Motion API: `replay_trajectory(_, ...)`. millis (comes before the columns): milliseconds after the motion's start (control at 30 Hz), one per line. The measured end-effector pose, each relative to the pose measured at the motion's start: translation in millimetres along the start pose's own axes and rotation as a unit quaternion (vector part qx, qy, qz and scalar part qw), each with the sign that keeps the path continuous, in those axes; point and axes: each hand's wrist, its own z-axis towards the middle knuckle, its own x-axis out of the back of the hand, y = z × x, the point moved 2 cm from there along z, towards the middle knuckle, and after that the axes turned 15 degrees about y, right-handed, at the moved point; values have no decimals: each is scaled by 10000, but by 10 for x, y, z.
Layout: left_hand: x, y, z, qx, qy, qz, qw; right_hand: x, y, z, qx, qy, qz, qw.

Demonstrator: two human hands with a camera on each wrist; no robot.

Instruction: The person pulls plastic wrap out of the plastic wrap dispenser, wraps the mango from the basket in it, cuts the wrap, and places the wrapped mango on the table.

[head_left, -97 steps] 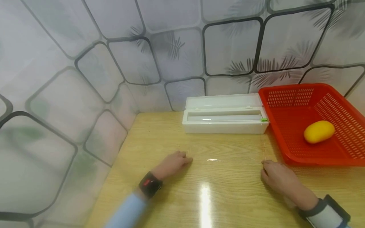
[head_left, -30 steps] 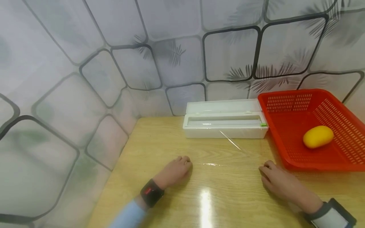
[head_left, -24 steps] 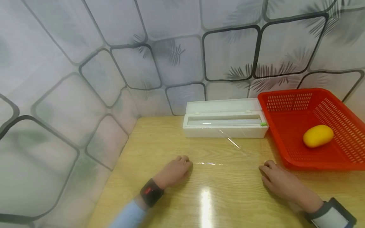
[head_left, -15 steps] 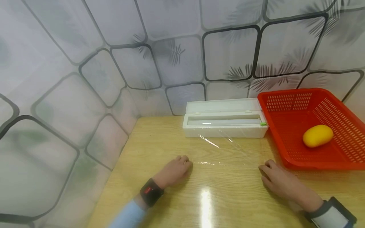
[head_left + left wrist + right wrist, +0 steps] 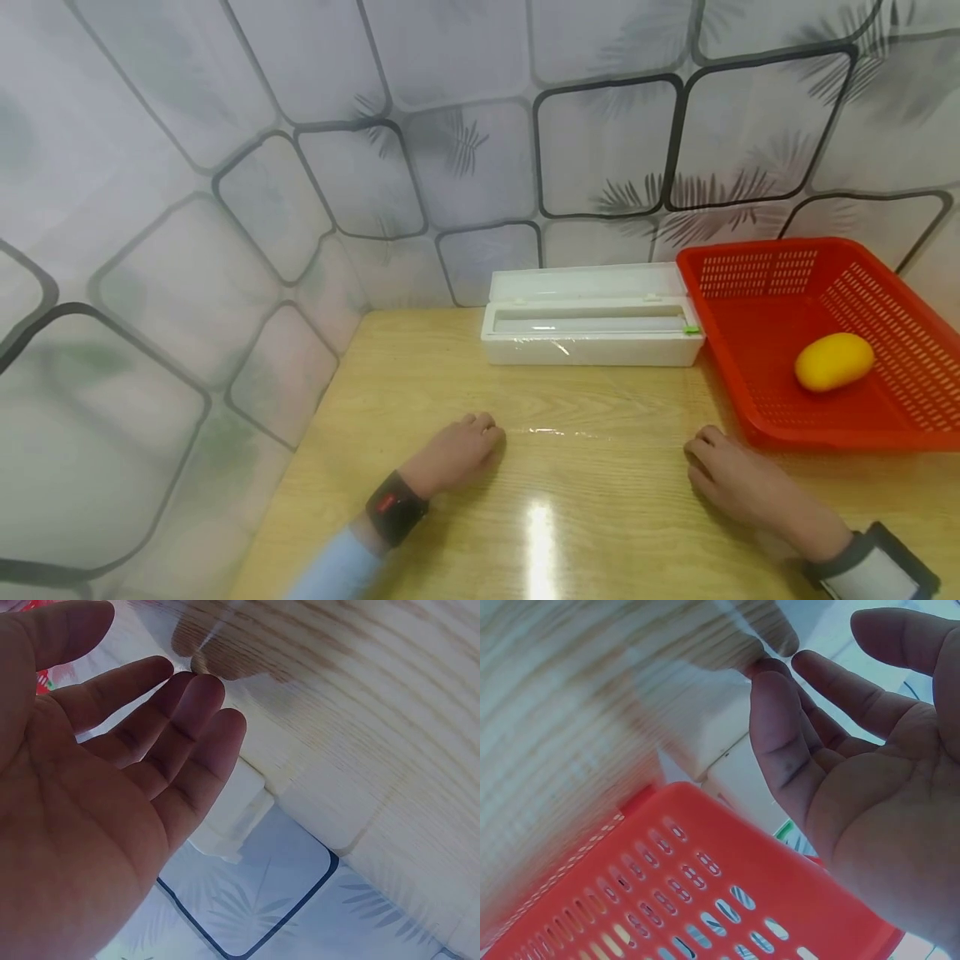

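Observation:
Nearly invisible clear plastic wrap stretches over the wooden table, from a white wrap dispenser toward both hands; only glints mark it. The dispenser's lid is up and its roll shows inside. At the wrap's near left corner, my left hand rests with fingertips on the surface. My right hand does the same at the right corner, beside the red basket. In the left wrist view the left thumb stands apart from the loosely bent fingers. The right wrist view shows the right fingertips touching down, thumb apart too.
A red perforated plastic basket stands on the right, close against the dispenser's end. Inside it lies a yellow oval fruit. A green slider sits at the dispenser's right end. Patterned wall covering borders the table behind and left.
The hands have stayed almost in place; their fingers have settled from the wrap's edge onto the table. Glints on the wrap have shifted from diagonal streaks to the dispenser's front. The view tilted slightly.

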Motion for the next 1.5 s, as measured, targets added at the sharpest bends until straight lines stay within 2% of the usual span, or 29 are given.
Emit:
replay_trajectory(367,38,-35,-20,14,131,-48,9999,33,-62,-35,111,257,-6,9996)
replay_trajectory(633,70,-90,4,131,290,-157,9994,44,-81,-25,97,110,26,9999)
replay_trajectory(867,112,-107,90,427,394,-466,9972,28,-124,31,333,449,102,9984)
replay_trajectory(1067,135,-128,195,939,389,-825,9914,33,-179,112,312,464,277,9981)
replay_trajectory(1300,183,-139,349,1231,311,-1077,9860,114,-263,304,-121,226,568,9981)
replay_trajectory(1400,210,-135,383,1333,252,-1182,9837,163,-319,381,-295,76,693,9971)
replay_trajectory(1500,228,-137,388,1431,206,-1265,9814,193,-382,442,-297,107,750,9967)
